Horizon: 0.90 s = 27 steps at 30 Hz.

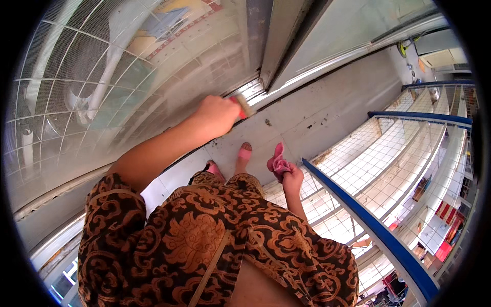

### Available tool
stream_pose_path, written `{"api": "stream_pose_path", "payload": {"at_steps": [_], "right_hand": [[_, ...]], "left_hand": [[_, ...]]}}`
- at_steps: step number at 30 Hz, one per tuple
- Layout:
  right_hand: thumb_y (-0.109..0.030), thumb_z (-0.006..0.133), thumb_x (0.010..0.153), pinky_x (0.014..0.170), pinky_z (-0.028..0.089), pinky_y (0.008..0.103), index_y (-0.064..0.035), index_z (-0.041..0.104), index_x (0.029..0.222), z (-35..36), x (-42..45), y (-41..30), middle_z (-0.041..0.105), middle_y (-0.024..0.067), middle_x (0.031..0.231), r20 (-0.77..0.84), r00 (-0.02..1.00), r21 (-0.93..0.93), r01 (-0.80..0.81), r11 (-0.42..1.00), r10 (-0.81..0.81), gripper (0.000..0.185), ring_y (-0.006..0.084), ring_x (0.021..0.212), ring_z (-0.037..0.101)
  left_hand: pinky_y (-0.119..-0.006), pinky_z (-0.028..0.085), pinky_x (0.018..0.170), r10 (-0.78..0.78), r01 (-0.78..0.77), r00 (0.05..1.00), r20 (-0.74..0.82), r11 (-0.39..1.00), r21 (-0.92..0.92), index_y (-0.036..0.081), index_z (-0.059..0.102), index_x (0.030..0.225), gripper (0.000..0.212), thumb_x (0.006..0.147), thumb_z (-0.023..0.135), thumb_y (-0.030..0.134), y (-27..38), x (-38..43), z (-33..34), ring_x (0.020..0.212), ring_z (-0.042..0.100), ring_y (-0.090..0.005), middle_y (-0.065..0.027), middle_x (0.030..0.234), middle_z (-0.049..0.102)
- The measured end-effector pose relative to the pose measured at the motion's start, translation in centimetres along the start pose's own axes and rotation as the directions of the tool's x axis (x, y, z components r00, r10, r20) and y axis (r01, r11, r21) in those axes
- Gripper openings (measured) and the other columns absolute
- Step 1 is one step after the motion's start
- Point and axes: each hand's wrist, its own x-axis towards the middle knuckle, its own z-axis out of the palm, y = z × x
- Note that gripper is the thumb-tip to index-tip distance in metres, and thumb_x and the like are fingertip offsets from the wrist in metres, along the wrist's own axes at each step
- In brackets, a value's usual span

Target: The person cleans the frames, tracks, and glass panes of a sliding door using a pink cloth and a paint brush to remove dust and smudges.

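Observation:
My left hand (218, 113) reaches forward with its fingers closed around a brush with a red handle and pale bristles (244, 105). The brush is blurred. Its bristles lie close to the bright metal sliding track (251, 91) at the foot of the window; whether they touch it I cannot tell. In my right hand (293, 177), held low beside the wire grille, is a crumpled pink cloth (279, 162). Part of the cloth sticks up above the fist.
A large mesh-covered glass pane (107, 88) stands on the left, with a metal frame post (285, 38) ahead. Dark debris (267, 122) dots the pale tiled floor (261, 134) near my pink slippers (244, 152). Wire grilles with blue bars (356, 215) border the right side.

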Motion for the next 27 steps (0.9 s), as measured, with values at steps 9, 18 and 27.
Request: {"api": "stream_pose_path", "payload": {"at_steps": [9, 18, 27], "right_hand": [[0.004, 0.041, 0.071, 0.048, 0.040, 0.0230, 0.0001, 0.062, 0.082, 1.3, 1.5, -3.0, 0.055, 0.0033, 0.060, 0.104, 0.990, 0.316, -0.127, 0.940, 0.098, 0.024, 0.0066, 0.053, 0.048], [0.001, 0.051, 0.070, 0.083, 0.043, 0.0370, -0.0020, 0.057, 0.103, 9.5, 7.3, -12.2, 0.057, 0.0175, 0.102, 0.005, 0.661, -0.193, 0.737, 0.648, -0.751, 0.033, 0.0345, 0.096, 0.053], [0.001, 0.054, 0.067, 0.085, 0.041, 0.0407, -0.0060, 0.057, 0.093, 19.3, 10.4, -4.2, 0.057, 0.0150, 0.098, 0.372, 0.611, -0.359, 0.789, 0.498, -0.699, 0.028, 0.0327, 0.097, 0.051]], "left_hand": [[-0.039, 0.051, 0.061, -0.142, 0.144, 0.990, -0.027, 0.986, 0.088, 0.001, 0.060, 0.094, 0.020, 0.079, 0.050, 0.010, 0.2, 1.2, 5.5, 0.075, 0.065, -0.0282, -0.0153, 0.080, 0.066], [-0.041, 0.049, 0.055, -0.192, 0.193, 0.981, -0.027, 0.980, 0.052, 0.006, 0.052, 0.118, 0.041, 0.078, 0.052, 0.012, 0.4, -8.9, 0.9, 0.063, 0.063, -0.0297, -0.0146, 0.071, 0.062], [-0.042, 0.047, 0.055, -0.240, 0.191, 0.963, -0.125, 0.930, -0.314, 0.013, 0.052, 0.122, 0.041, 0.081, 0.051, 0.017, -0.8, -14.3, 5.2, 0.061, 0.060, -0.0303, -0.0146, 0.069, 0.060]]}}
